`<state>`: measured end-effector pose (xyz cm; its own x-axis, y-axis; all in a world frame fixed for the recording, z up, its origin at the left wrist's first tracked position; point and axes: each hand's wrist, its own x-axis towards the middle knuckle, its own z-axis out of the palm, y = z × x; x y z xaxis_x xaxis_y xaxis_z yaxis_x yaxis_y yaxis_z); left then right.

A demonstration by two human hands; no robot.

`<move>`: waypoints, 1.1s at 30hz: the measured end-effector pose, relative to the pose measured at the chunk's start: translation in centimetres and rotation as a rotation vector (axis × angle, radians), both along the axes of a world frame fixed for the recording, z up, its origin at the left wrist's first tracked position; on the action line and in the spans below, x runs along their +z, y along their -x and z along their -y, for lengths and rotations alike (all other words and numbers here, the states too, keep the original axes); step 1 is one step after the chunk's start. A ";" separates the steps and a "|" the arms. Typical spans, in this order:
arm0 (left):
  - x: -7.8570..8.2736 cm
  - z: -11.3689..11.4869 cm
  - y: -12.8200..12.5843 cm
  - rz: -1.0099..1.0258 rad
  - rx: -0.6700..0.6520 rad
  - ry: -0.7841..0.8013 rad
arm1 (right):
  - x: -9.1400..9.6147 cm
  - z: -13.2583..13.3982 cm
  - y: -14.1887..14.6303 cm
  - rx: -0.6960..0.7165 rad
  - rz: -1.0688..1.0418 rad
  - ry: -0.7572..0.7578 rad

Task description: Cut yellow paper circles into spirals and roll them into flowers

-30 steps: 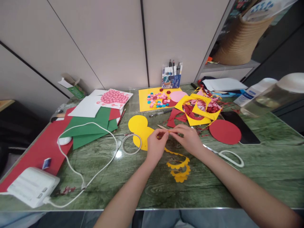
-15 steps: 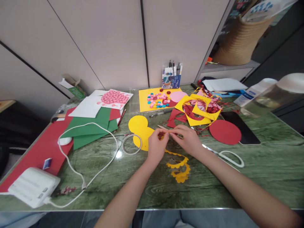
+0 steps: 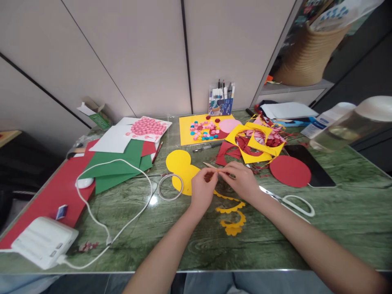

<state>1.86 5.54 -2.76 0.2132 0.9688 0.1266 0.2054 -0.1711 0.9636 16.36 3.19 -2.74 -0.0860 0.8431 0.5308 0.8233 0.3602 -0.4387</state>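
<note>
My left hand and my right hand meet over the middle of the green table, fingertips pinched together on a thin wooden stick and the end of a yellow scalloped paper strip. The strip trails down from my hands and lies curled on the table in front of them. A yellow paper cut-out made of joined circles lies just left of my hands.
White-handled scissors lie right of my right wrist, a red paper disc and a dark tablet beyond. Paper scraps, a yellow sheet with small rolls, green and red sheets, a white cable and a white power bank lie around.
My hands stay pinched together at the same spot with small finger shifts. The curled strip on the table has shifted slightly.
</note>
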 end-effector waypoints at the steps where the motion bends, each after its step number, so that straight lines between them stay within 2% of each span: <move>1: 0.0 0.0 0.0 0.003 -0.001 0.003 | 0.0 0.0 0.0 -0.003 0.002 -0.003; 20: 0.0 0.0 -0.1 0.088 -0.034 0.071 | 0.7 0.0 -0.3 0.040 -0.006 -0.069; 33: -0.2 0.0 -0.2 0.153 -0.002 0.072 | 1.1 0.1 -0.7 0.069 -0.108 0.007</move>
